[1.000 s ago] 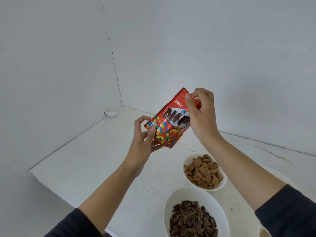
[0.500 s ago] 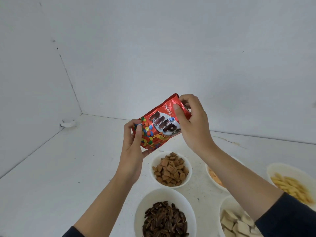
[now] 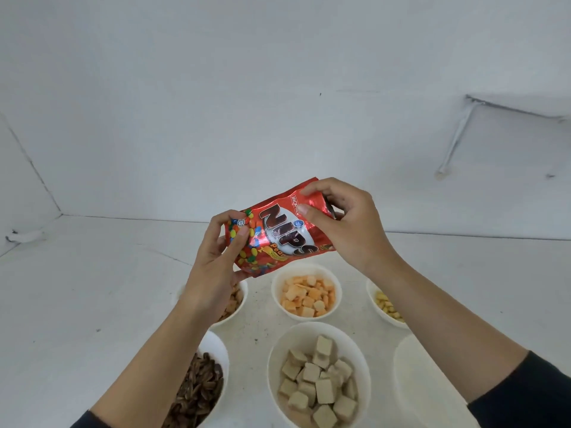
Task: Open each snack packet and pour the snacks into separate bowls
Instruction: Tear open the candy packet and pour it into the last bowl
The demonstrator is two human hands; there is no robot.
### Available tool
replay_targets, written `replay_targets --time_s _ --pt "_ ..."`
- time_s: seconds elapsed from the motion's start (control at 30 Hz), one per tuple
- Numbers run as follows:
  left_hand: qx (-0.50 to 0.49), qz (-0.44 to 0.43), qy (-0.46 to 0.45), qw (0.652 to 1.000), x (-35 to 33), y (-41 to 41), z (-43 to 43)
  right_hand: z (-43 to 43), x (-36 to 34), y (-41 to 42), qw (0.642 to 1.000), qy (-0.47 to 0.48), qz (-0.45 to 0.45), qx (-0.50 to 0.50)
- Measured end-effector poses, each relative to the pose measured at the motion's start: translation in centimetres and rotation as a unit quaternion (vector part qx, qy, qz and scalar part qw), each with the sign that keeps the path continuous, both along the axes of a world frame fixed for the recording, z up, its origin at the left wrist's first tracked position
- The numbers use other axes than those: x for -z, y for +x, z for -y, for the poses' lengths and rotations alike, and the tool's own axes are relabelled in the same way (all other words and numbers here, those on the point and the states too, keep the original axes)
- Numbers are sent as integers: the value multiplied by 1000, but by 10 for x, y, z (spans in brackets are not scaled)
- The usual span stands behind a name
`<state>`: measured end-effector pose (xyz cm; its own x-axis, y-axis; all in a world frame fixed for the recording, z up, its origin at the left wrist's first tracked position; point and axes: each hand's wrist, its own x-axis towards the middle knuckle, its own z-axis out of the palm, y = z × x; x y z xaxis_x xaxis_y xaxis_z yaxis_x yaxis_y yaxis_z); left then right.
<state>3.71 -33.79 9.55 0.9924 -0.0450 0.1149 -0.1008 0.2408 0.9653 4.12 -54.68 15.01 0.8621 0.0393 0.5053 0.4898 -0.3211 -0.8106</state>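
I saw the left hand (image 3: 216, 267) grip the shiny red foil candy packet (image 3: 279, 239); the right hand (image 3: 349, 231) pinched its top.

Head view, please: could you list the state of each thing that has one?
Red foil Nips packet: held aloft, tilted.
Left hand: grips packet's bottom.
Right hand: pinches packet's top.
White bowl of orange cubes: filled.
White bowl of beige cubes: filled.
Plain white bowl at right: no snacks visible.

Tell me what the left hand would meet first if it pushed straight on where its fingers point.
The red foil Nips candy packet, which the left hand grips at its lower end. Beyond it only the white back wall seems in line, though depth is unclear.
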Motion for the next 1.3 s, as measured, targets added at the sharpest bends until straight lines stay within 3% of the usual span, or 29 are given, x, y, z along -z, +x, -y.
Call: replay_targets --time_s 0.53,1.03,1.3 --pt "-21 -33 -23 999 18 -125 178 179 24 -107 997 32 -60 -24" --pt "-68 -22 47 996 10 -147 176 192 44 -119 991 38 -118 -43" --pt "-45 -15 82 995 8 -139 167 198 61 -117 977 101 -170 -77"
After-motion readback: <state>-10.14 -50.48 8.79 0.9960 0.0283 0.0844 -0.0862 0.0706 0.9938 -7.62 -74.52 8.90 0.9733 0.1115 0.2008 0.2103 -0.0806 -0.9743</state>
